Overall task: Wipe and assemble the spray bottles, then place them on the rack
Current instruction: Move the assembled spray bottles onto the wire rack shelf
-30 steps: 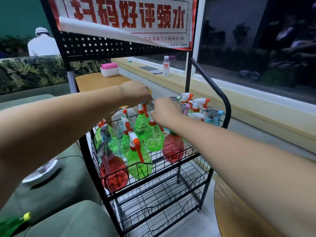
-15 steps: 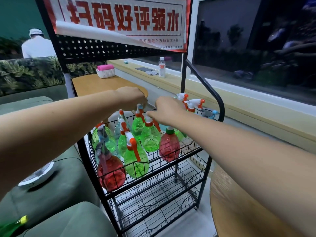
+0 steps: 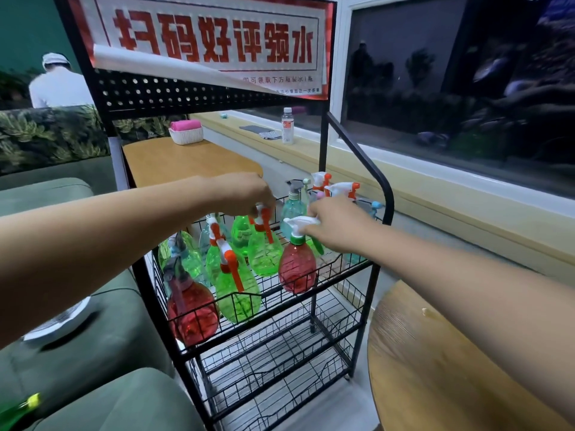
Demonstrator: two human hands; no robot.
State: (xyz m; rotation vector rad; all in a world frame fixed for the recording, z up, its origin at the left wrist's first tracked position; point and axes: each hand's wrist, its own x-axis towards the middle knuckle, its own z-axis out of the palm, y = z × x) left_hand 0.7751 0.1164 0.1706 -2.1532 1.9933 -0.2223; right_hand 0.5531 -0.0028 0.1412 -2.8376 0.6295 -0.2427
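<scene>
While bottles [image 3: 238,295] crowd the rack [image 3: 369,309], the right hand [image 3: 337,227] grips a red bottle [image 3: 297,270].

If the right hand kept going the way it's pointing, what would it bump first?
The right hand has its fingers on the white spray head of the red bottle. Going on, it would probably push that into the green bottle beside it, though depth is hard to judge.

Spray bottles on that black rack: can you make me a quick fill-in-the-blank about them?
The white sprayer pinched by the right hand tops a bottle coloured ___.
The left hand grips an orange-and-white sprayer on another bottle coloured ___.
Both stand in the ___ basket of the black rack.
Missing words: red; green; top.
</scene>
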